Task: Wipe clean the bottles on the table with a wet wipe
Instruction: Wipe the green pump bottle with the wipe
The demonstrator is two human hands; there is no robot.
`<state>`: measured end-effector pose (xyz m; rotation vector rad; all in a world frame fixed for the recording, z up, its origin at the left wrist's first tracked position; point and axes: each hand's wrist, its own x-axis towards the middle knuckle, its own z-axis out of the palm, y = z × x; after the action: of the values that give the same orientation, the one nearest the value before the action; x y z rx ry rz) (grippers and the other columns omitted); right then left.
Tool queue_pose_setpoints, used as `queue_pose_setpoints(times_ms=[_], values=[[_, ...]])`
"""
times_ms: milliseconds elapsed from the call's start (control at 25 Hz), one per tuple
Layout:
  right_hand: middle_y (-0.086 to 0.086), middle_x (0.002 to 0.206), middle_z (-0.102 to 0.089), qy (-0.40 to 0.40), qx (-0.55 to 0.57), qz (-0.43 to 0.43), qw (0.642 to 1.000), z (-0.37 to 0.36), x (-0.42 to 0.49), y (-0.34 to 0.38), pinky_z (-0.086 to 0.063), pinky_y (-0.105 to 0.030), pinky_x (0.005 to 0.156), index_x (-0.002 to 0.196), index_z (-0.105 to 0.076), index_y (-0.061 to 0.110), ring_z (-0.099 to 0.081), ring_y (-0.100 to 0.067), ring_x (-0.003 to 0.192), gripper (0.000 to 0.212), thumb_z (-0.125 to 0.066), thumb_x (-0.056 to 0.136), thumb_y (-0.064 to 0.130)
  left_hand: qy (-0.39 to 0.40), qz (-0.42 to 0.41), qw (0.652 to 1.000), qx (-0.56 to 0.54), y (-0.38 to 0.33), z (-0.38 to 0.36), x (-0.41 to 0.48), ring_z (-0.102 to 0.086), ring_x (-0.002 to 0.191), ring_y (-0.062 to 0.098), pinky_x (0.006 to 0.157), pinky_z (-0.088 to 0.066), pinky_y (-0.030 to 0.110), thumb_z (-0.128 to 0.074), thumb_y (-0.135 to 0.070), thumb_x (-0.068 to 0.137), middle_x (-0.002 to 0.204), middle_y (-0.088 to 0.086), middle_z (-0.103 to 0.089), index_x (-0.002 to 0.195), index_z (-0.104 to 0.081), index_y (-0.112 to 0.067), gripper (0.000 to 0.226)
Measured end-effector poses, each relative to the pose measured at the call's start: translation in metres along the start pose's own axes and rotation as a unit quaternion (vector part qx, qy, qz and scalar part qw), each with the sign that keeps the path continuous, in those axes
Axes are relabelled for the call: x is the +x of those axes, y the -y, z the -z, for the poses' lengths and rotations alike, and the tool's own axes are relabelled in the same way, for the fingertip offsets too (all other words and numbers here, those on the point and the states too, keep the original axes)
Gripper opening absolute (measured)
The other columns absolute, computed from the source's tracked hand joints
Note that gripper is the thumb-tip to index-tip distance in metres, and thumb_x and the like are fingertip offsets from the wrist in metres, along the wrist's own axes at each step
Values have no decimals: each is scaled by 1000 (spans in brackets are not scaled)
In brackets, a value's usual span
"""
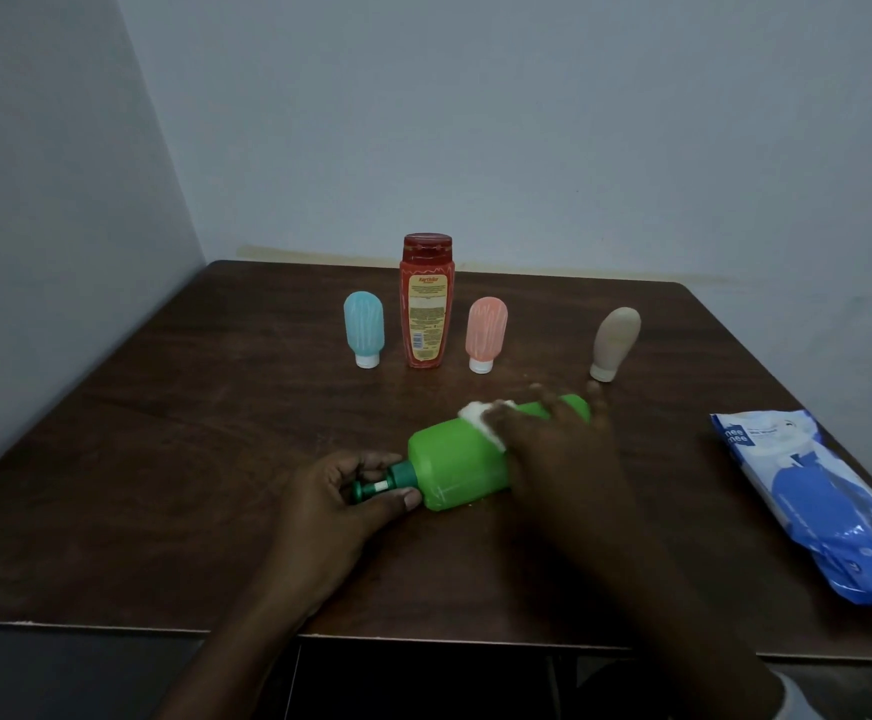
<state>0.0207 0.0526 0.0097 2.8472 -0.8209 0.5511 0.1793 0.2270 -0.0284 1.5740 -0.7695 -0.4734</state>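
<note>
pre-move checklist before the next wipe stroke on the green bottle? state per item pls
1. Green bottle lying flat on the table: ok.
2. Left hand steadying its dark green pump neck: ok.
3. Wet wipe pressed under right hand on the bottle: ok.
4. Underside wiped: cannot tell.
5. Red bottle, blue tube, pink tube, beige tube upright, clear of the stroke: ok.
6. Wipes pack within reach at right: ok.

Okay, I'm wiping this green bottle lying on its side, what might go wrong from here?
1. The left hand grips only the green bottle's narrow pump neck, so the bottle may roll under the right hand.
2. A long stroke with the wet wipe might knock over the beige bottle, standing cap-down close beyond the fingertips.
</note>
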Motion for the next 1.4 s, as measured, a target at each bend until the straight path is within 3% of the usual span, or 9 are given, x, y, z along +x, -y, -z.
queue_pose_setpoints(times_ms=[120, 240, 520, 600, 800, 920, 1080, 1160, 1400], values=[[4, 136, -63, 49, -1, -125, 991, 12, 9, -47, -13, -65, 118, 133, -58, 38, -47, -25, 138, 40, -52, 96, 26, 7, -16, 1000, 13, 0, 0, 1, -77, 92, 20, 85, -63, 40, -92, -10, 74, 99, 3, -80, 105, -81, -20, 34], [0, 137, -62, 45, -16, -155, 987, 14, 11, -61, -12, -58, 121, 136, -57, 38, -45, -22, 138, 40, -50, 98, 26, 8, -22, 1000, 13, -1, 0, 0, -76, 90, 17, 78, -61, 25, -92, -7, 72, 98, 2, -80, 105, -80, -19, 36], [-1, 124, -71, -29, 92, 35, 995, -6, 12, 18, -36, -68, 105, 124, -67, 30, -62, -29, 123, 48, -69, 80, 10, 4, -12, 1000, 19, -7, 0, -1, -76, 90, 12, 81, -60, 25, -90, -1, 73, 97, -5, -81, 100, -80, -24, 37], [4, 120, -71, -45, 101, 76, 991, -9, 12, 34, -42, -63, 98, 117, -71, 29, -61, -29, 118, 42, -65, 77, 16, 6, -11, 1000, 18, -8, 0, -2, -75, 89, 10, 80, -59, 24, -89, -2, 74, 96, -7, -81, 99, -80, -24, 34], [3, 114, -64, -70, 157, 115, 978, -9, 4, 39, -42, -40, 80, 113, -72, 21, -56, -26, 101, 38, -48, 83, 23, 5, -2, 1000, 13, -9, -1, -3, -76, 91, 14, 84, -62, 38, -87, -5, 78, 96, -6, -81, 100, -81, -24, 30], [-3, 109, -62, -72, 172, 149, 971, -11, -14, 40, -48, -39, 74, 116, -70, 13, -56, -23, 91, 33, -57, 86, 11, 3, 5, 1000, 2, -7, -2, -2, -77, 88, 18, 83, -62, 43, -86, -7, 80, 93, -4, -81, 97, -81, -23, 24], [-2, 101, -59, -54, 168, 177, 968, -7, -37, 42, -50, -35, 72, 109, -69, 13, -54, -20, 87, 22, -53, 96, 20, -1, 5, 1000, 1, -9, -3, -3, -76, 81, 9, 73, -60, 27, -85, -5, 81, 89, -6, -81, 96, -81, -21, 22], [-3, 99, -60, -55, 178, 170, 968, -4, -29, 44, -48, -36, 72, 105, -70, 13, -54, -20, 87, 18, -57, 94, 18, 6, 3, 1000, 3, -10, -2, -3, -76, 81, 10, 74, -61, 29, -85, -5, 81, 89, -6, -81, 96, -81, -21, 22], [-2, 98, -65, -32, 162, 121, 979, -10, 22, 46, -45, -45, 78, 102, -70, 16, -55, -24, 88, 35, -38, 94, 29, 0, 9, 1000, 18, -9, -1, -5, -72, 71, 13, 66, -55, 31, -84, -14, 84, 78, 0, -79, 86, -81, -23, 10]])
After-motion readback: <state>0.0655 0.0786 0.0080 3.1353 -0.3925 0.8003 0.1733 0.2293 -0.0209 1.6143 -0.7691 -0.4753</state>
